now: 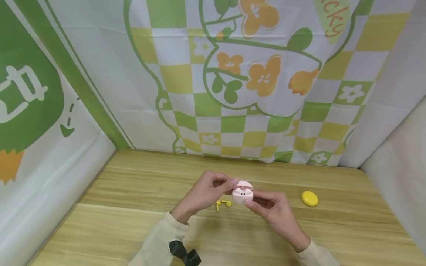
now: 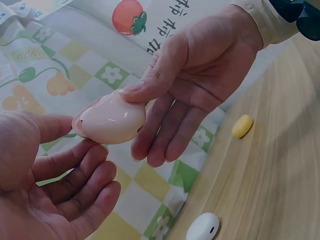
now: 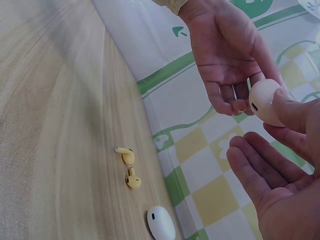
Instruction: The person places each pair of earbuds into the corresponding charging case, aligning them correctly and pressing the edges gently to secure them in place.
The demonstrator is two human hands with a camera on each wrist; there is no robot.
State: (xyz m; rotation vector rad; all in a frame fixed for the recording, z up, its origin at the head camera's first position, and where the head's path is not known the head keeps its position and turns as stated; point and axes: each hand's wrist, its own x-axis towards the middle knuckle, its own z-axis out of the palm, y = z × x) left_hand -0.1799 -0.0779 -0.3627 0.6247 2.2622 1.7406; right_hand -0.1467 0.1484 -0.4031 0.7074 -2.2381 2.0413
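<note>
A glossy pink earbud case (image 1: 242, 198) is held up above the table between both hands, its lid raised. Inside it, pale shapes with dark spots, like seated earbuds, show in the head view. My left hand (image 1: 207, 190) pinches the lid side of the case with thumb and forefinger. Thumb and fingers of my right hand (image 1: 277, 213) grip the lower shell from the right. In the left wrist view the case (image 2: 112, 120) is seen from behind, with the left hand (image 2: 65, 175) at its lid edge and the right hand (image 2: 200, 75) opposite.
Two yellow earbuds (image 3: 131, 179) lie on the wooden table (image 1: 133, 221). A yellow round case (image 1: 310, 198) rests to the right, and a white case (image 3: 161, 223) lies on the table too. Printed cloth (image 1: 213, 122) hangs behind.
</note>
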